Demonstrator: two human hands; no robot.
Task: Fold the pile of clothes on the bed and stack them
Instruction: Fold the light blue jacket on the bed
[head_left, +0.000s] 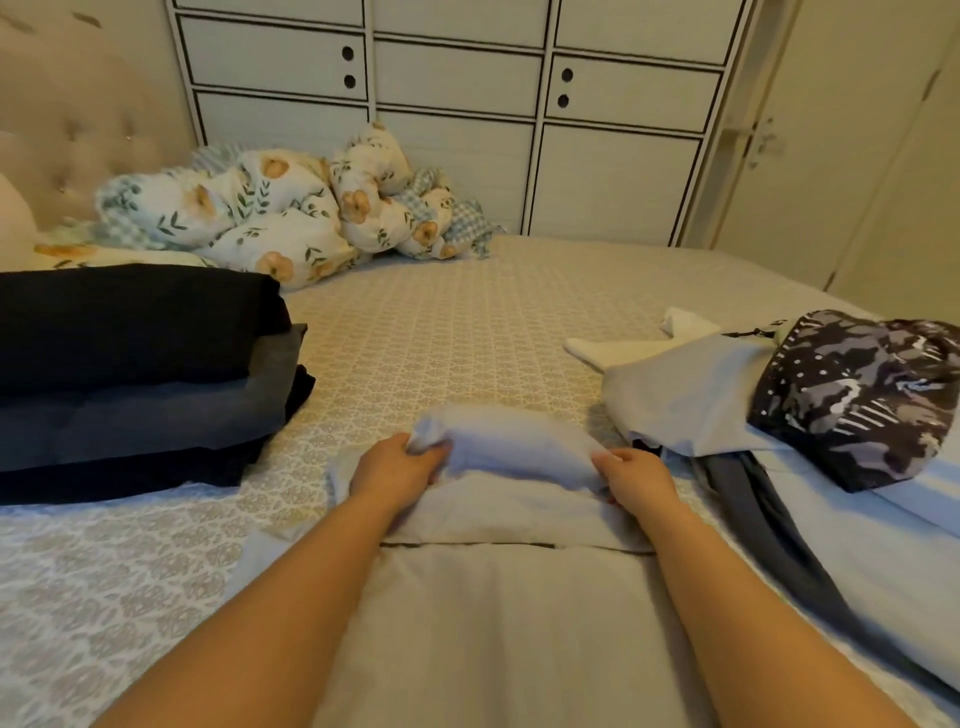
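A pale grey garment (498, 613) lies flat on the bed in front of me, its far end raised into a blurred fold (511, 444). My left hand (397, 470) pinches the left corner of that fold. My right hand (636, 478) grips its right side. A stack of folded dark clothes (130, 374) sits on the bed at the left. At the right lies a loose pile: a light grey piece (680, 395), a dark patterned piece (857, 395), a white piece (649, 343) and dark blue-grey fabric (753, 514).
The bed has a patterned beige cover (457, 332). A bunched floral duvet (291, 208) lies at the head of the bed by the tufted headboard (67, 124). White cabinets (457, 93) stand behind the bed.
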